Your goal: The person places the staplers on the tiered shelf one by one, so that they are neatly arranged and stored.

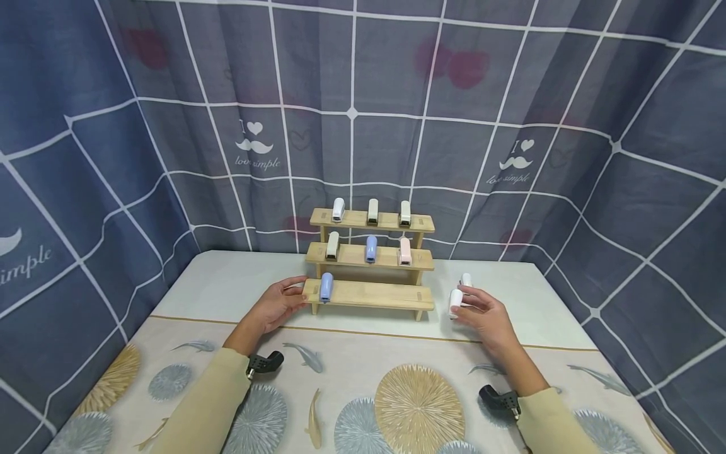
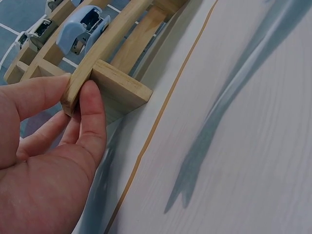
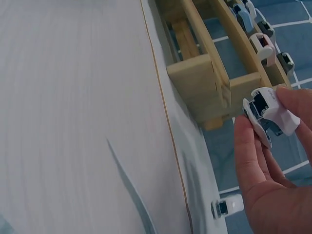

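Note:
A three-tier wooden rack (image 1: 374, 294) stands on the white strip of the table. My left hand (image 1: 279, 304) pinches the left end of its lowest board, thumb above and fingers beneath, as the left wrist view shows. Near that end sits a blue mini stapler (image 1: 326, 287). My right hand (image 1: 486, 318) holds a white mini stapler (image 3: 273, 111) between thumb and fingers, off the rack's right end. Just behind it, another white stapler (image 1: 466, 279) rests on the table, apart from the hand in the right wrist view (image 3: 228, 206).
On the middle board stand a cream stapler (image 1: 332, 246), a blue one (image 1: 371, 249) and a pink one (image 1: 404, 251). The top board bears a white stapler (image 1: 338, 210) and two pale ones (image 1: 372, 212). A checked curtain (image 1: 317, 145) hangs behind and at both sides.

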Demonstrator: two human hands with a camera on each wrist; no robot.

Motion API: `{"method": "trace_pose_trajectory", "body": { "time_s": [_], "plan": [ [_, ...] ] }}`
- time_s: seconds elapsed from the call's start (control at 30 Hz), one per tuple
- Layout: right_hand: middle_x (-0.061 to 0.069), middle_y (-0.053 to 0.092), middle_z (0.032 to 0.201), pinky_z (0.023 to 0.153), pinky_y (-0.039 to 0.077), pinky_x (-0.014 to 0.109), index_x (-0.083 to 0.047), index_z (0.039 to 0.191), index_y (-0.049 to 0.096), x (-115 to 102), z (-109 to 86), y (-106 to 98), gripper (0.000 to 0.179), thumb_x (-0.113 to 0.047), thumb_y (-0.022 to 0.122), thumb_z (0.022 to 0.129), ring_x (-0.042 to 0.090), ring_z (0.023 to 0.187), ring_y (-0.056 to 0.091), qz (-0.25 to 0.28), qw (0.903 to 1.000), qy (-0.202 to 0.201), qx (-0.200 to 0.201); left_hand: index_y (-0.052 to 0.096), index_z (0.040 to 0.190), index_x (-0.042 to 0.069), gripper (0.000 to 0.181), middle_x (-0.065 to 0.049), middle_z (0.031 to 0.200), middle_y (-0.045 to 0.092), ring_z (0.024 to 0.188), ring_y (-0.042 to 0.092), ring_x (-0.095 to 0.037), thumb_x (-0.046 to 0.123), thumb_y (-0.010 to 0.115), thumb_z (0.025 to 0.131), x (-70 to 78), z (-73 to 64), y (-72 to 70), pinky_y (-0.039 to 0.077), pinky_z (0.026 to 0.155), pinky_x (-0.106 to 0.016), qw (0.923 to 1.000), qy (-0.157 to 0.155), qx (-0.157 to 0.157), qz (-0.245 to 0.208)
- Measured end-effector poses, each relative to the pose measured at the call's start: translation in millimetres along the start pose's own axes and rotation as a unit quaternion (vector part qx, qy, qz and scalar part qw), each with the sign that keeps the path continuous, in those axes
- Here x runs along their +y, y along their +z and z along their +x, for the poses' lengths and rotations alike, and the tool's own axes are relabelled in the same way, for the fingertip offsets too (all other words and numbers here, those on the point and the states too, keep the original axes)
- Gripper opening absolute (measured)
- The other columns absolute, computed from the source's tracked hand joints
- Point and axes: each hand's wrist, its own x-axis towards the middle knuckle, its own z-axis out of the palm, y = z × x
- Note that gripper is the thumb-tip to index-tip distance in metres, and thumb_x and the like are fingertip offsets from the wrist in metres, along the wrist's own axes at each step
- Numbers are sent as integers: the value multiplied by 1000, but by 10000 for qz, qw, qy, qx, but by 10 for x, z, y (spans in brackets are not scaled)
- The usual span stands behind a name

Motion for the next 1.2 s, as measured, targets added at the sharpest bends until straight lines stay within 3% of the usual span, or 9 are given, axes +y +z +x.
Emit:
{"method": "trace_pose_trajectory", "body": {
  "time_s": [0.33,0.6,0.97,1.2],
  "plan": [
    [14,58,123,84,64,32,2,147,50,-76,-22,169,68,-7,81,87,7,98,72,-251,9988,138,-386,33,158,0,67,1,107,65,95,68,-9,-10,60,97,-6,1,4,61,87,-24,10000,39,-43,-30],
    [29,54,133,83,64,31,2,147,50,-99,-24,317,69,-1,80,86,9,99,71,-148,9977,208,-630,32,158,0,67,2,106,65,95,68,-8,-9,59,97,-3,6,6,61,88,-24,9999,40,-69,-92],
    [22,64,125,82,65,33,4,146,51,-89,0,556,69,3,80,84,10,97,73,138,9951,111,-970,32,158,-2,67,-1,107,63,95,67,-8,-10,59,97,8,-5,1,61,87,-22,9999,91,-83,-63],
    [32,60,131,81,65,32,2,145,53,-113,14,716,66,2,80,84,11,97,72,70,9929,21,-1185,31,158,-3,68,0,105,63,93,67,-8,-10,59,97,-5,-5,-17,61,87,-23,9998,135,-130,-88]
  ]
}}
